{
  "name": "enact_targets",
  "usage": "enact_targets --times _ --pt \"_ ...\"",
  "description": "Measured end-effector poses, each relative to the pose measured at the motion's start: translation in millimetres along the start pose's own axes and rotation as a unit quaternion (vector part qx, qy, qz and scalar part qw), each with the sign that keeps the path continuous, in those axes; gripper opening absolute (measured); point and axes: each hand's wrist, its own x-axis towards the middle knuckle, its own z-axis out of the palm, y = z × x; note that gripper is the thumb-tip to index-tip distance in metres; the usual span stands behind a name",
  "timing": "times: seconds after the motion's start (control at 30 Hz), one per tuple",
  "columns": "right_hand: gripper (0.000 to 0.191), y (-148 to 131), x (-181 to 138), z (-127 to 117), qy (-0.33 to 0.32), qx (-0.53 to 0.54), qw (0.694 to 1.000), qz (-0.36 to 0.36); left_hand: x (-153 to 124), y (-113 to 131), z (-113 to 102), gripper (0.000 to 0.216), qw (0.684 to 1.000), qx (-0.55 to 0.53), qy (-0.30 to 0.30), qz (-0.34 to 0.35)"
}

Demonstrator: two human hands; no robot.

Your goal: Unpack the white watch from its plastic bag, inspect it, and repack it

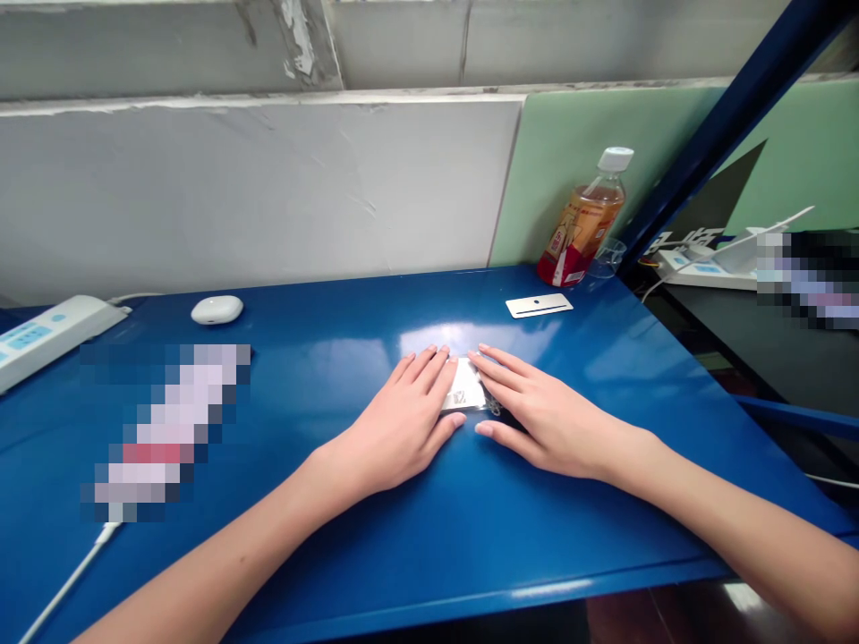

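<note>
My left hand (403, 420) and my right hand (537, 411) both lie flat on the blue table (335, 555), fingers stretched out and side by side. Between them, partly under the fingers of both, lies a small clear plastic packet (464, 390) with something small and metallic inside. The packet's outer edges are hidden beneath my fingers.
A white card (539, 305) lies farther back on the right, near a bottle of amber drink (585, 224). A white earbud case (216, 309) and a white power strip (40, 335) sit at the back left. A white cable (67, 581) runs off the front left.
</note>
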Motion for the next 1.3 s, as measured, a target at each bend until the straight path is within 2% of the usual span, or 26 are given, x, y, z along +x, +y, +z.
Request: enact_targets --times 0.17,0.4,0.57,0.8,0.93,1.17,1.3 --pt "0.061 2 0 -2 -0.016 0.064 0.998 0.018 2 2 -1 0.062 1.0 -0.007 -0.005 -0.002" --pt "0.072 5 -3 -2 -0.065 0.069 0.995 0.008 1 2 -6 0.064 0.999 0.0 -0.034 -0.007" --pt "0.071 5 -2 -2 -0.046 0.052 0.998 0.006 0 2 -5 0.062 1.0 0.005 -0.029 -0.007" --pt "0.041 21 3 -7 0.022 0.011 0.999 0.02 3 2 -4 0.058 0.999 0.011 -0.029 -0.015" --pt "0.034 37 5 -6 0.074 0.006 0.996 0.041 2 0 -2 0.057 1.0 0.003 -0.021 -0.013" --pt "0.036 46 4 -4 0.081 0.008 0.997 0.008 2 -5 -5 0.053 0.999 -0.043 -0.002 0.014" --pt "0.028 44 6 -9 0.111 0.025 0.993 -0.032 2 -4 -8 0.051 0.994 -0.101 0.01 0.03"
